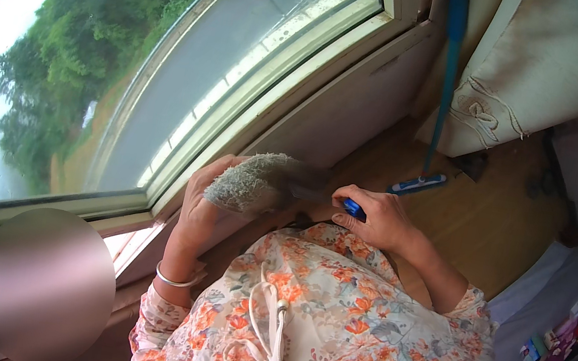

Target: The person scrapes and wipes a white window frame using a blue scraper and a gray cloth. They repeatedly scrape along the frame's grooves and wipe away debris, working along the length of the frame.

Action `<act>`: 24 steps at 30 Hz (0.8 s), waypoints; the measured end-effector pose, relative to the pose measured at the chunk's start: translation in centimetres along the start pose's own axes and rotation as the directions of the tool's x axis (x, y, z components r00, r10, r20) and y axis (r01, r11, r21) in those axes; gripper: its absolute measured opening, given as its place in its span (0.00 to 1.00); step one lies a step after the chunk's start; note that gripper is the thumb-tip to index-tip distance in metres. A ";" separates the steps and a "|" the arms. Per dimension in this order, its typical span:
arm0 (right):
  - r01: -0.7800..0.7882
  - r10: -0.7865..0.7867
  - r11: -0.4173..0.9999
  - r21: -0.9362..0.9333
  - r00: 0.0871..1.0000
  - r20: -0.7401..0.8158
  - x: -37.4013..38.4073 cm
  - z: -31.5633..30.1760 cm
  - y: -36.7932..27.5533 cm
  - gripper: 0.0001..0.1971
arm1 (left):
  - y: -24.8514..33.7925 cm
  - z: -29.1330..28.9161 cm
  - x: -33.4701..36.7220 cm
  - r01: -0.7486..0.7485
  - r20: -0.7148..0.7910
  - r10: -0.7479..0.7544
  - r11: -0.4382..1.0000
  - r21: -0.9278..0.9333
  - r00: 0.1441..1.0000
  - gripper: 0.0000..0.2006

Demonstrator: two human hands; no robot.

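My left hand [206, 180] grips a grey shaggy cleaning cloth [246, 185] in front of the window frame, its fingers partly hidden behind the cloth. The cloth's right side runs into a dark, motion-smeared part between my hands. My right hand [378, 218] is curled round a small blue object [354, 208], of which only the end shows; its kind cannot be made out. Both hands are raised in front of my flowered top, a short distance apart.
At left is a window [191, 80] with a pale frame [276, 75]. A blue-handled floor mop [418, 184] leans upright beyond my right hand, its head on the wooden floor [481, 220]. An embroidered curtain [536, 76] hangs at upper right. Coloured fabrics [558, 355] lie at right.
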State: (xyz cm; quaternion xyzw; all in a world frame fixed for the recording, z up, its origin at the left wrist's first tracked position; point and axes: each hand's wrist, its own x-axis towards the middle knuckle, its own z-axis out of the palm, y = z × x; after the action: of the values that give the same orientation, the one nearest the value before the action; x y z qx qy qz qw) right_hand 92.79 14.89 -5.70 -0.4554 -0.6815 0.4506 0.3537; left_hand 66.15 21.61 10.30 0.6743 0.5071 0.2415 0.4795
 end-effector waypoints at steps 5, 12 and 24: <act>-0.085 0.087 0.996 0.024 0.992 -0.095 0.3 2.3 0.3 0.18 | 0.8 0.9 -0.5 -0.200 0.164 0.146 0.901 0.385 0.976 0.26; 0.048 0.048 0.971 0.233 0.920 -0.390 1.4 4.7 -0.6 0.14 | 1.9 1.6 -3.1 -0.298 0.300 0.156 0.801 0.520 0.941 0.27; 0.274 -0.253 0.961 0.037 0.924 -0.287 4.2 -1.3 -2.0 0.21 | -7.5 0.9 -3.9 0.083 0.035 -0.076 0.891 -0.447 0.997 0.33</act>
State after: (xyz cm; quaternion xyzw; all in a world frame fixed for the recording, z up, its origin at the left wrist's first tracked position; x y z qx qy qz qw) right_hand 91.91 18.83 -3.08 -0.4047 -0.6621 0.3559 0.5207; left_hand 62.03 17.85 3.90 0.5265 0.4610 0.3264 0.6354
